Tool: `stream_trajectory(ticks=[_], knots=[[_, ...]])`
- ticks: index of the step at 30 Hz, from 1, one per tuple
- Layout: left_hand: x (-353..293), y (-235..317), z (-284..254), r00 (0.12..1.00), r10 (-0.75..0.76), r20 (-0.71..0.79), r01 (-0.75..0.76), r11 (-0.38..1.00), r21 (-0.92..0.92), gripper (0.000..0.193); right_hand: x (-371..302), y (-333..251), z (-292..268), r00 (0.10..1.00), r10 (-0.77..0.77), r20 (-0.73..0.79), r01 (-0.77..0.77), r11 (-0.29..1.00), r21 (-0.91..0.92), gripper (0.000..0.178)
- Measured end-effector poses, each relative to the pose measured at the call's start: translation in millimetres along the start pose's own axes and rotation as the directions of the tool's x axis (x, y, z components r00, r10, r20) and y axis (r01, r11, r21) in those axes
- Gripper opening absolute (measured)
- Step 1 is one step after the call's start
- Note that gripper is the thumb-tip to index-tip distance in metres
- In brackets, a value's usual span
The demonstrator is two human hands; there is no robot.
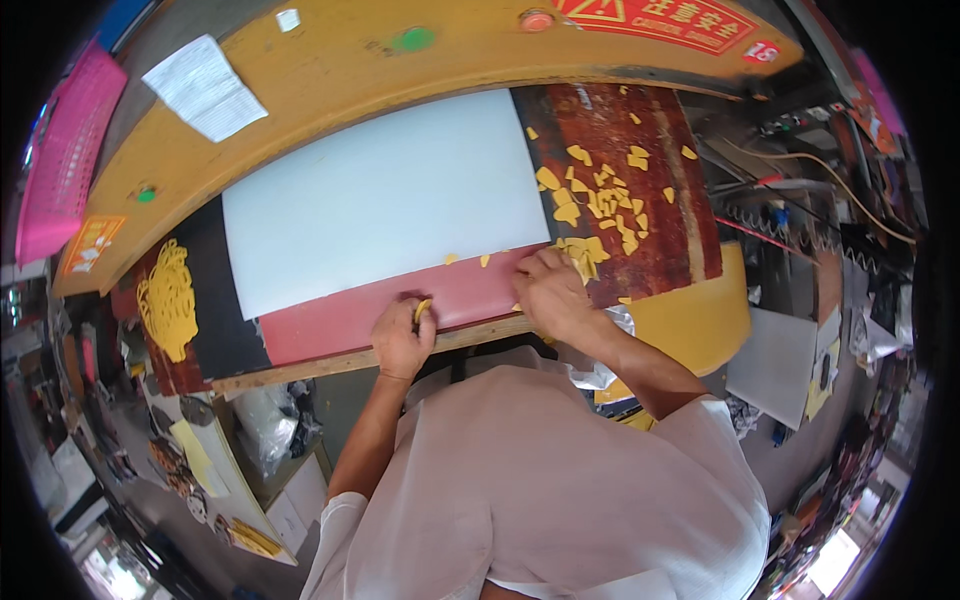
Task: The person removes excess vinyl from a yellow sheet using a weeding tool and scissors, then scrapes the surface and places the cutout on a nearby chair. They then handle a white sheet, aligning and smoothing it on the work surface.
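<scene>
My left hand [402, 338] is closed near the front edge of a dark red board [345, 325]. A small curved yellow piece [423, 309] shows between its thumb and fingers. Farther right, my right hand [553, 292] rests at the board's right end with bent, closed fingers; whatever they hold is hidden. Just beyond those fingers lies a bunch of yellow scraps [588, 252]. Two small yellow bits [485, 261] sit along the seam between the red board and a large white sheet [385, 190].
Loose yellow offcuts [607, 200] scatter over the brown worktop [665, 240] at right. A pile of yellow looped strips [168, 300] lies at left. Across the back runs a yellow machine beam [330, 70] with green and red buttons. A pink basket [65, 150] stands far left.
</scene>
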State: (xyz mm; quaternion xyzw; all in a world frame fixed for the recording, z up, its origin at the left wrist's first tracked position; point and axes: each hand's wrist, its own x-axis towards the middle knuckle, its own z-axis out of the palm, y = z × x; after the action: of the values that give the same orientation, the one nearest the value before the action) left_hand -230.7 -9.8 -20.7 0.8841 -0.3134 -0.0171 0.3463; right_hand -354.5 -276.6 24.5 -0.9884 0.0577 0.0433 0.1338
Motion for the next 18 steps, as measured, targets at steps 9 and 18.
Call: stream_trajectory(ticks=[9, 18], knots=[[3, 3, -3, 1.0, -0.009, 0.017, 0.009, 1.0, 0.011, 0.011, 64, -11, -7, 0.913, -0.367, -0.179, 0.382, 0.922, 0.058, 0.026], [5, 2, -3, 0.999, 0.029, 0.014, -0.029, 1.0, 0.004, 0.008, 36, -25, 50, 0.85, -0.419, -0.319, 0.467, 0.88, 0.086, 0.025]])
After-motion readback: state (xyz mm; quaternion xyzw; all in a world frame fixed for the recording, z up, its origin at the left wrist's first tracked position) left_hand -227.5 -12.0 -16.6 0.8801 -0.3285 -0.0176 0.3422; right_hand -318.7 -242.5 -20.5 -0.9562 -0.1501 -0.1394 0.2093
